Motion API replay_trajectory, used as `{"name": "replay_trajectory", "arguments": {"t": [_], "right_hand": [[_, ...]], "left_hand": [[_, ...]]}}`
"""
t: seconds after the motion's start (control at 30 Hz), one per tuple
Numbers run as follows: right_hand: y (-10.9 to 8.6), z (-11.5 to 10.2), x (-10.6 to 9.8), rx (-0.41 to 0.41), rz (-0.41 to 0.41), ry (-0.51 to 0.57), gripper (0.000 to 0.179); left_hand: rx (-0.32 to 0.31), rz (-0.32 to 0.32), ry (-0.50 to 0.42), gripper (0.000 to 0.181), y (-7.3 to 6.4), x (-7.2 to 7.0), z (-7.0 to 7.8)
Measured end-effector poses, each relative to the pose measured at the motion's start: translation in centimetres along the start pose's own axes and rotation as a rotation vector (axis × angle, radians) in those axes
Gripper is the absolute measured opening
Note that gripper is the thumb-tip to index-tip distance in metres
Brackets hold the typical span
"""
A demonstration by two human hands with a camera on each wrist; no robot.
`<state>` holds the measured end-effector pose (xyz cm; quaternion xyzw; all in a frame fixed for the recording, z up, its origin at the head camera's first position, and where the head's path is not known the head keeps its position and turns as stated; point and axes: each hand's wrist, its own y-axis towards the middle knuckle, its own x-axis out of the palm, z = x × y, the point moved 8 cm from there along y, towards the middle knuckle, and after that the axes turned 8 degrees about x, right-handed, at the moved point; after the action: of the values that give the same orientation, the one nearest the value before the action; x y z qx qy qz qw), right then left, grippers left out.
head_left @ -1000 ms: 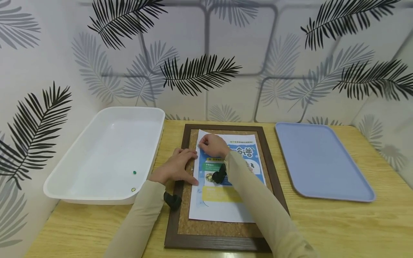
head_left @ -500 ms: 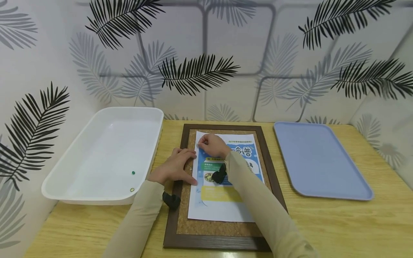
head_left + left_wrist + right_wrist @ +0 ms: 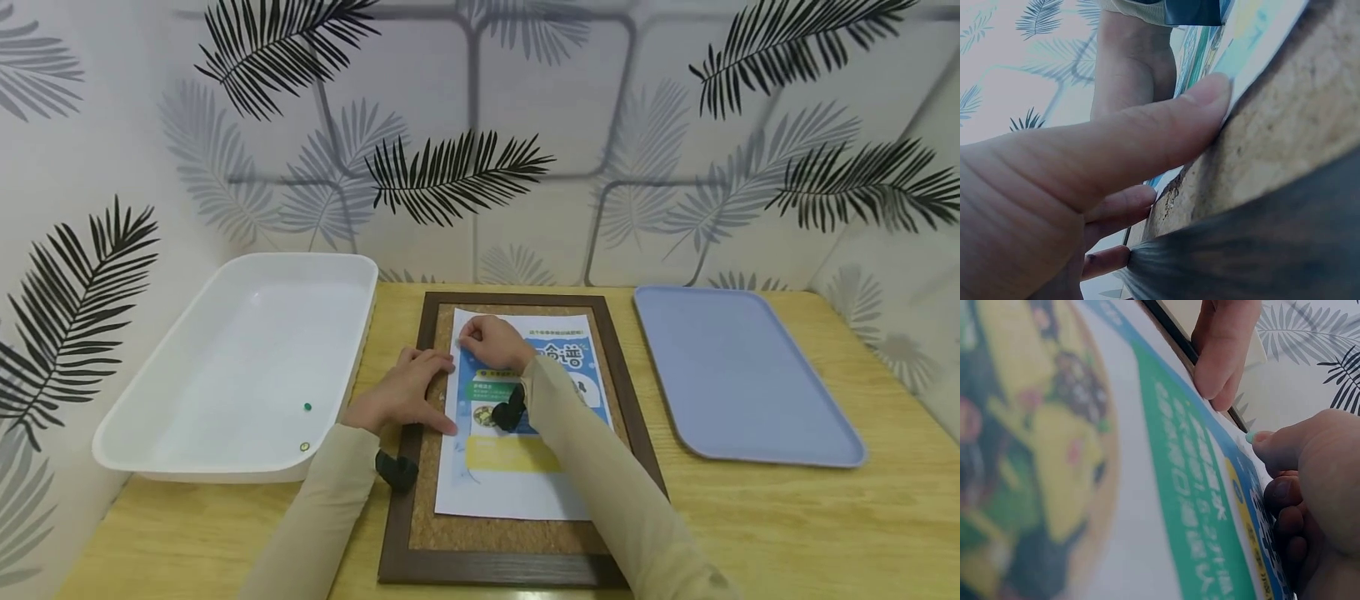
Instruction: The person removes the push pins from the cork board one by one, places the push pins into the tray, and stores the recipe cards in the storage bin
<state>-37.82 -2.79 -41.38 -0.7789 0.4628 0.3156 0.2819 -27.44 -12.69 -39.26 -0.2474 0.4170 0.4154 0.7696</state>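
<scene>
A printed poster [image 3: 517, 497] lies on a cork board [image 3: 510, 533] with a brown frame [image 3: 495, 567]. My left hand [image 3: 401, 392] rests along the poster's left edge, thumb [image 3: 1166, 134] on the paper's margin and fingers spread toward the frame. Near the poster's upper left corner, my right hand [image 3: 497, 342] has its fingers curled and pinches a small teal thumbtack [image 3: 1250, 436] between thumb and forefinger. Only a bit of the tack shows; its point is hidden. The right forearm covers part of the print.
To the left stands a white tray [image 3: 240, 375] holding a green tack [image 3: 307, 407] and a yellowish tack [image 3: 304, 447]. A blue-grey tray [image 3: 742, 375] lies on the right of the wooden table [image 3: 787, 533]. A patterned wall [image 3: 540, 225] rises behind.
Both hands keep their places on the poster. The head view has shifted very slightly; nothing else visibly moves.
</scene>
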Motion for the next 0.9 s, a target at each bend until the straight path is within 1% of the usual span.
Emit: {"name": "replay_trajectory", "arguments": {"t": [0.2,0.4,0.57,0.77,0.9], "right_hand": [[-0.3,0.1,-0.3,-0.012,0.022,0.007,0.016],[-0.7,-0.2,-0.1,-0.057,0.005,0.008,0.018],[-1.2,-0.1,-0.8,-0.056,0.025,0.023,0.016],[-1.5,0.0,-0.7,-0.068,-0.012,0.039,0.017],[-1.7,0.0,-0.8,-0.067,-0.003,0.015,0.018]], "left_hand": [[0.017,0.008,0.002,0.085,0.2,0.0,0.3],[0.002,0.004,0.004,0.085,0.0,0.1,0.2],[0.015,0.021,-0.013,0.086,0.2,0.2,0.3],[-0.013,0.019,-0.011,0.087,0.1,0.3,-0.2],[-0.012,0.02,-0.015,0.088,-0.1,0.4,-0.4]]}}
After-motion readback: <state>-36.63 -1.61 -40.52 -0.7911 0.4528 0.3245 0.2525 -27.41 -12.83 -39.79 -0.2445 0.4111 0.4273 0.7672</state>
